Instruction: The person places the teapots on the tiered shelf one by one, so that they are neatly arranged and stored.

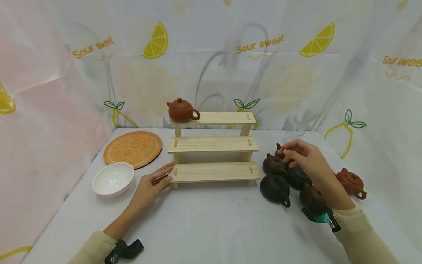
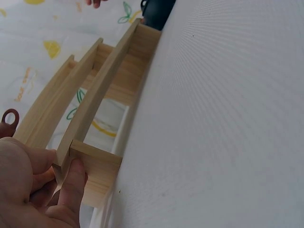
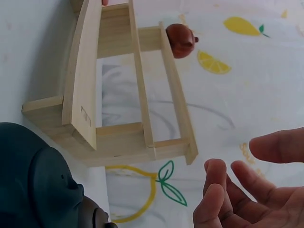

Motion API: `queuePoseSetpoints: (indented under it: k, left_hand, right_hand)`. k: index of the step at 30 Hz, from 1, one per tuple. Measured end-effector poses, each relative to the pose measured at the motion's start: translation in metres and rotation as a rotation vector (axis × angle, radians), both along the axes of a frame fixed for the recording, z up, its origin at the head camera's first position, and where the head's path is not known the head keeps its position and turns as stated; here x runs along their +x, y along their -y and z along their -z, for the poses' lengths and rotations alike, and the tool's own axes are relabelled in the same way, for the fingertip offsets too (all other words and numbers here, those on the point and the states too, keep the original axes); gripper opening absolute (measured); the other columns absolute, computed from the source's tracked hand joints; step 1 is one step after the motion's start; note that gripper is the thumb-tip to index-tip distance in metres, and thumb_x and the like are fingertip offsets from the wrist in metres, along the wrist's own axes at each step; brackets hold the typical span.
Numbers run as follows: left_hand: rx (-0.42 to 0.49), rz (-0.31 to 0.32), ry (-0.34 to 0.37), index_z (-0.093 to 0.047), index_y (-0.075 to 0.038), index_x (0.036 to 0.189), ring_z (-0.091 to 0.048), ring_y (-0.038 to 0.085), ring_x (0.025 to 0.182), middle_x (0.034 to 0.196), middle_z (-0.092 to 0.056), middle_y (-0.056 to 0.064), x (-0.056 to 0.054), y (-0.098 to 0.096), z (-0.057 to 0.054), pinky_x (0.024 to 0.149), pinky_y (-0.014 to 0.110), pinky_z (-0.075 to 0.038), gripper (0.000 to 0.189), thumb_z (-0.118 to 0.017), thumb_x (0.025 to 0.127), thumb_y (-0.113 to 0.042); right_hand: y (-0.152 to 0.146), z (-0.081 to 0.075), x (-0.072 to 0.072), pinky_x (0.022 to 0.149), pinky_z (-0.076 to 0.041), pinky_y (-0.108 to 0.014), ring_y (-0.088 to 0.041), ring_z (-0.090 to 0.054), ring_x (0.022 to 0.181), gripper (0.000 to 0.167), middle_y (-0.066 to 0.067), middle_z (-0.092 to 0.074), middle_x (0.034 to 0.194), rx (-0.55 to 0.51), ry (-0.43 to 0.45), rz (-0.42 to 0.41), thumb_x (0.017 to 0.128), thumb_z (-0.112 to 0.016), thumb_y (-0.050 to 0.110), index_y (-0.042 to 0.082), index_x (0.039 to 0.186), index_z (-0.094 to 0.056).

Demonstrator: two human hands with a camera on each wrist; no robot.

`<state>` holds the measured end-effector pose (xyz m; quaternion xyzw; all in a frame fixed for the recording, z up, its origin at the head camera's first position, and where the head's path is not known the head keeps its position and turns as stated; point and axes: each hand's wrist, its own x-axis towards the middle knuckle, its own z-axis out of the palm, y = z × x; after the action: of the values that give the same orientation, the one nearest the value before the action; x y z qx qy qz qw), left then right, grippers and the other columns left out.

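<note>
A three-tier wooden display stand (image 1: 214, 172) stands on the white table, with a reddish-brown teapot (image 1: 180, 111) at the left end of its top tier. My left hand (image 1: 150, 189) grips the left end of the lowest tier; in the left wrist view its thumb and fingers pinch that board. Over a group of dark teapots right of the stand hovers my right hand (image 1: 304, 161), fingers loosely bent, with nothing between them. Beneath and around it are a black teapot (image 1: 274, 189), a brown teapot (image 1: 274, 165) and others, partly hidden by the hand and forearm.
A white bowl (image 1: 113, 179) and a round pizza-patterned board (image 1: 133, 148) lie left of the stand. Another reddish-brown teapot (image 1: 351, 182) sits beyond the right forearm. A clear glass (image 1: 294, 132) stands at the back right, before a lemon-print cloth backdrop (image 1: 197, 66).
</note>
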<state>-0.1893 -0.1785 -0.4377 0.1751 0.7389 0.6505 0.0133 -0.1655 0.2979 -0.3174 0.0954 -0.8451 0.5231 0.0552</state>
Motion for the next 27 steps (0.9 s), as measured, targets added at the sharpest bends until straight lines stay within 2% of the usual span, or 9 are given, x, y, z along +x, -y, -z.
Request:
queuePoseSetpoints:
  k: [10, 17, 27]
  left_hand:
    - [-0.011, -0.006, -0.029, -0.056, 0.007, 0.144, -0.047, 0.038, 0.139, 0.158, -0.045, 0.013, 0.0, 0.001, 0.0, 0.096, 0.026, -0.053, 0.045, -0.066, 0.104, -0.01]
    - [-0.012, -0.006, -0.025, -0.056, 0.007, 0.145, -0.047, 0.037, 0.139, 0.158, -0.045, 0.012, -0.001, 0.0, 0.001, 0.096, 0.025, -0.053, 0.046, -0.067, 0.104, -0.011]
    - [-0.013, -0.008, -0.039, -0.057, 0.007, 0.144, -0.045, 0.036, 0.14, 0.158, -0.046, 0.012, -0.001, 0.001, 0.001, 0.098, 0.025, -0.052, 0.045, -0.067, 0.103, -0.009]
  right_hand:
    - [-0.017, 0.011, 0.016, 0.07, -0.057, -0.026, -0.016, -0.068, 0.088, 0.026, 0.006, -0.072, 0.108, -0.013, -0.007, 0.032, 0.107, -0.06, 0.015, -0.008, 0.12, -0.061]
    - [-0.03, 0.018, 0.028, 0.071, -0.057, -0.026, -0.018, -0.067, 0.088, 0.024, 0.004, -0.073, 0.109, -0.044, 0.014, 0.039, 0.107, -0.062, 0.016, -0.006, 0.118, -0.062]
    - [-0.044, 0.03, 0.039, 0.07, -0.057, -0.028, -0.017, -0.067, 0.087, 0.027, 0.005, -0.074, 0.109, 0.036, 0.054, 0.092, 0.107, -0.063, 0.019, -0.005, 0.118, -0.063]
